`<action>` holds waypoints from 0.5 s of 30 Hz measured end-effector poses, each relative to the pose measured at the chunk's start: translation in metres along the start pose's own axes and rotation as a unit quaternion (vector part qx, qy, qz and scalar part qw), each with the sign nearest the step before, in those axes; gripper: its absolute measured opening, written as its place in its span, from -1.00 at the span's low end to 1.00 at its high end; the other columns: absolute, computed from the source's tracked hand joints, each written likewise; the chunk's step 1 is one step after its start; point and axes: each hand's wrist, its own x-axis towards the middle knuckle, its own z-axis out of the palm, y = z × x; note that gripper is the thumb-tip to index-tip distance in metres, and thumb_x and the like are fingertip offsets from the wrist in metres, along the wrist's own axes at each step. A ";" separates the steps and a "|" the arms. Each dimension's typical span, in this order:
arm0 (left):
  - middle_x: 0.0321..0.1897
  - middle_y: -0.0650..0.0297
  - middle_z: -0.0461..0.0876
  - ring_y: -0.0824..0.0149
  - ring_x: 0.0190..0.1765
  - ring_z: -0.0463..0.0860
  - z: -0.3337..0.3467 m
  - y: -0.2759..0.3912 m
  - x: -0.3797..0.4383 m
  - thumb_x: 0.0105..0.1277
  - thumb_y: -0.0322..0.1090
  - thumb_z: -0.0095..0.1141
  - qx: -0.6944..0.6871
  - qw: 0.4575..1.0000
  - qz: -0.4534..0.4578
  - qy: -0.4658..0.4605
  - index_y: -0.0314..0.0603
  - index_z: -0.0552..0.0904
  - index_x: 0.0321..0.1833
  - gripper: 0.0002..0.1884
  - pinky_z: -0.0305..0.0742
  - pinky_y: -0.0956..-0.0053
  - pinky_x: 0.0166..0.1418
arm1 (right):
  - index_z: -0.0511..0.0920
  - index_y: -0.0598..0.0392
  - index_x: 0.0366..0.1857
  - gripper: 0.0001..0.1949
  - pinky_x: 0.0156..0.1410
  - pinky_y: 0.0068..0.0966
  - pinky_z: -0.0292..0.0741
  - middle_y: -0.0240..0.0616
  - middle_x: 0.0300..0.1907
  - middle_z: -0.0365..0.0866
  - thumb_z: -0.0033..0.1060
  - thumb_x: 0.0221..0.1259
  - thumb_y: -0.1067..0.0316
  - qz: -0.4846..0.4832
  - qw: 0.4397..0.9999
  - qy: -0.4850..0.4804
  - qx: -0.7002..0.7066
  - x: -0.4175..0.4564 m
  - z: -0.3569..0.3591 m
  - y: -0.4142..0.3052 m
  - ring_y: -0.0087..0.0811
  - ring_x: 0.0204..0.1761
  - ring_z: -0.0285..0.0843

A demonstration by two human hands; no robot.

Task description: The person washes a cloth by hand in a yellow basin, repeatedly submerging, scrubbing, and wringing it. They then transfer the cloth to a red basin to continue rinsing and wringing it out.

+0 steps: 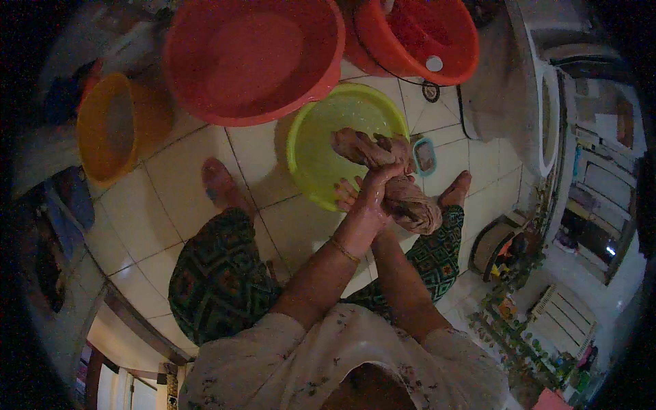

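Observation:
A twisted, wet-looking brownish cloth [412,205] is bunched above the right side of a yellow-green basin [300,169]. My left hand [383,179] grips the cloth near its middle, with one end pointing up and left and a folded bundle hanging lower right. My forearms cross, the left one with a thin bracelet lying over the right. Below my left wrist, the fingers of my right hand [347,193] show spread apart over the basin's near rim, with no cloth between them. My right palm is hidden behind the left wrist.
A large red tub [246,56] stands beyond the basin, with an orange-red bucket [446,36] to its right. An orange bucket [107,133] is at left. A small teal-rimmed dish [424,156] sits on the tiled floor [282,220] near a round drain [431,92].

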 end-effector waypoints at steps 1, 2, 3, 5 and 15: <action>-0.20 0.22 0.51 0.27 -0.22 0.56 -0.006 -0.004 0.000 0.07 -0.31 0.13 -0.036 0.999 0.007 -0.013 -0.19 0.48 -0.11 -0.69 0.53 0.36 -0.18 | 0.23 0.00 0.16 -0.38 0.11 -0.30 0.36 -0.22 0.16 0.27 -0.15 0.14 -0.23 0.038 0.998 -0.052 0.028 0.012 0.001 0.014 -0.22 0.12 0.27; -0.16 0.21 0.50 0.26 -0.18 0.55 -0.013 -0.007 0.002 0.09 -0.31 0.11 -0.072 0.997 0.015 -0.027 -0.18 0.47 -0.07 -0.68 0.52 0.35 -0.14 | 0.23 0.00 0.16 -0.38 0.10 -0.30 0.37 -0.22 0.14 0.28 -0.15 0.14 -0.23 0.070 0.991 -0.104 0.057 0.021 0.003 0.019 -0.23 0.11 0.28; -0.12 0.20 0.49 0.25 -0.14 0.55 -0.010 -0.007 -0.001 0.11 -0.31 0.09 -0.109 0.993 0.017 -0.040 -0.18 0.46 -0.04 -0.67 0.52 0.34 -0.11 | 0.24 0.01 0.15 -0.38 0.09 -0.31 0.38 -0.21 0.13 0.29 -0.15 0.14 -0.24 0.092 0.981 -0.145 0.087 0.027 0.008 0.015 -0.24 0.09 0.29; -0.03 0.16 0.45 0.22 -0.02 0.51 0.012 -0.007 -0.008 0.16 -0.31 0.02 -0.124 0.989 0.069 -0.041 -0.19 0.37 0.09 -0.59 0.48 0.32 0.02 | 0.25 0.03 0.14 -0.37 0.06 -0.32 0.40 -0.20 0.11 0.31 -0.15 0.14 -0.24 0.135 0.961 -0.191 0.149 0.036 0.023 -0.011 -0.25 0.07 0.32; -0.42 0.28 0.54 0.35 -0.36 0.57 -0.007 0.018 -0.017 0.21 -0.10 0.05 0.025 0.992 -0.101 -0.066 -0.19 0.43 -0.01 -0.62 0.53 0.43 -0.24 | 0.30 0.07 0.06 -0.51 -0.15 -0.41 0.53 -0.22 -0.13 0.47 0.06 0.13 0.00 0.010 0.981 0.026 -0.194 0.060 0.030 -0.085 -0.30 -0.17 0.50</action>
